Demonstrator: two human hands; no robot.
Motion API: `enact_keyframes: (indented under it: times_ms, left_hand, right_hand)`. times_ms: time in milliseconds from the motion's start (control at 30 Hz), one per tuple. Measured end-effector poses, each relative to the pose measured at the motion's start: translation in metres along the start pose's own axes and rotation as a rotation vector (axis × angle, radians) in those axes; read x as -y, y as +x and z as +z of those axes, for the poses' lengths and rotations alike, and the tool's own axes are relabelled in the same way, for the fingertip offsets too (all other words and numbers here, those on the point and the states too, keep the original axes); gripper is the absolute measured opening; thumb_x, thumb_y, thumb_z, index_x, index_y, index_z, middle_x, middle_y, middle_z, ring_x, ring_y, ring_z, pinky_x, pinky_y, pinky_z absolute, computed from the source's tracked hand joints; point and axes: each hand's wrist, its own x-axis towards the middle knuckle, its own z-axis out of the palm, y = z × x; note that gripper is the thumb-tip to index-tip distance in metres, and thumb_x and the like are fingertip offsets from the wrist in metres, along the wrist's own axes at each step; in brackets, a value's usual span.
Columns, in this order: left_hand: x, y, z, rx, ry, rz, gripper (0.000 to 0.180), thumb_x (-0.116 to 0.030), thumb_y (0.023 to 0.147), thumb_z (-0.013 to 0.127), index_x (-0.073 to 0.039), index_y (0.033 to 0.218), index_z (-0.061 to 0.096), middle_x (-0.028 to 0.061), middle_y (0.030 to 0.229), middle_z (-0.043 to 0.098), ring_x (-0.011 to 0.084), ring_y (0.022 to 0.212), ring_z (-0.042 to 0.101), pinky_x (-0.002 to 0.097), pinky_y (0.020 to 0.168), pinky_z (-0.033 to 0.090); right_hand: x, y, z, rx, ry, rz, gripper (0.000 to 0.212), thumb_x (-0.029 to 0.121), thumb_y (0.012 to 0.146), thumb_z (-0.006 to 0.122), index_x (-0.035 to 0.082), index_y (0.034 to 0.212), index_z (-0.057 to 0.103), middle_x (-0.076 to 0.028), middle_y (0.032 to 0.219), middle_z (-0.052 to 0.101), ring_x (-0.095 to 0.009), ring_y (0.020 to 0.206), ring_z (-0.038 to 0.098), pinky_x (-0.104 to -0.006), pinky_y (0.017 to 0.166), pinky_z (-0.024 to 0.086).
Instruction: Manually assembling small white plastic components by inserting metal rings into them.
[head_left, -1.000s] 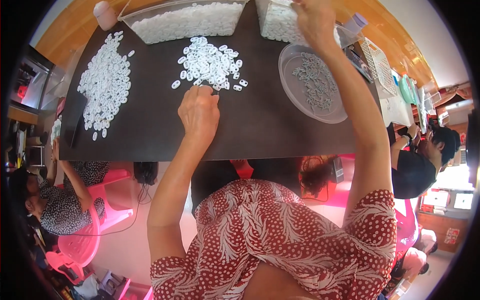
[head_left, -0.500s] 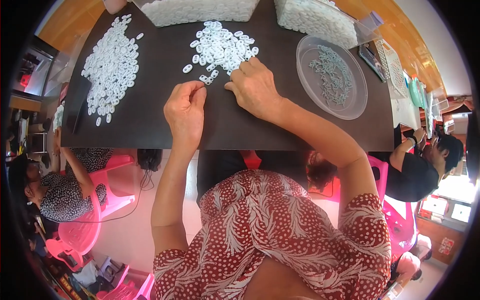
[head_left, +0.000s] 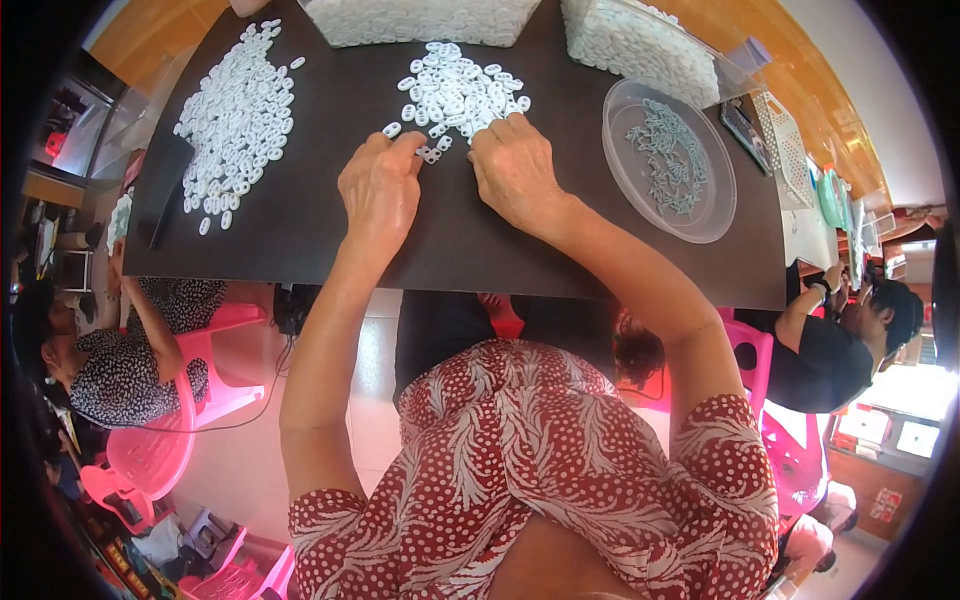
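Observation:
Small white oval plastic pieces with two holes lie in a middle pile point(head_left: 460, 88) on the dark table point(head_left: 330, 235). My right hand point(head_left: 518, 170) has its fingers curled at the near edge of this pile. Left of it, my left hand point(head_left: 382, 185) is closed, thumb and forefinger together beside a few loose white pieces point(head_left: 432, 152). Whatever either hand holds is hidden by the fingers. A larger pile of the same white pieces point(head_left: 235, 120) spreads to the left. On the right stands a round clear dish point(head_left: 715, 215) with thin grey-green pieces point(head_left: 668, 155), perhaps screws.
Two clear bins full of white pieces, one behind the middle pile point(head_left: 420, 25) and one at back right point(head_left: 640, 50), line the far side. A phone point(head_left: 747, 135) and white basket point(head_left: 788, 150) sit at right. A black flat tool point(head_left: 170, 195) lies left. People sit on both sides.
My left hand has moved forward to the loose pieces near the middle pile. My right hand has shifted slightly and stays at the pile's edge. The view has turned a little.

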Motion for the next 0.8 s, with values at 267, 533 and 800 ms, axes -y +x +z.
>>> enact_keyframes:
  times_ms: [267,533,800]
  left_hand:
    - [0.006,0.009,0.007,0.053,0.165,0.119,0.012,-0.006,0.072,0.068,-0.009,0.083,0.066,0.0093,0.07,0.052,0.0274,0.072,0.058,0.04,0.061,0.045]
    - [-0.01,0.003,-0.025,0.236,-0.834,-0.603,0.004,-0.007,0.083,0.062,-0.002,0.084,0.063,0.0051,0.073,0.061,0.0129,0.06,0.057,0.025,0.051,0.044]
    - [-0.04,-0.028,-0.026,0.124,-1.24,-0.593,0.011,-0.009,0.087,0.062,0.002,0.088,0.063,0.0055,0.074,0.062,0.0094,0.059,0.053,0.0216,0.05,0.043]
  right_hand:
    - [0.001,-0.005,-0.007,-0.022,0.128,-0.001,0.011,0.005,0.069,0.064,0.001,0.067,0.054,-0.014,0.07,0.056,-0.031,0.073,0.053,-0.0401,0.064,0.045]
    - [0.021,-0.009,-0.035,0.154,0.604,0.44,0.007,0.005,0.074,0.062,-0.001,0.078,0.058,-0.013,0.075,0.061,-0.026,0.068,0.058,-0.036,0.063,0.047]
    - [0.041,-0.008,-0.048,0.069,0.806,0.444,0.007,0.003,0.076,0.061,0.004,0.082,0.064,-0.008,0.072,0.058,-0.021,0.068,0.055,-0.033,0.063,0.045]
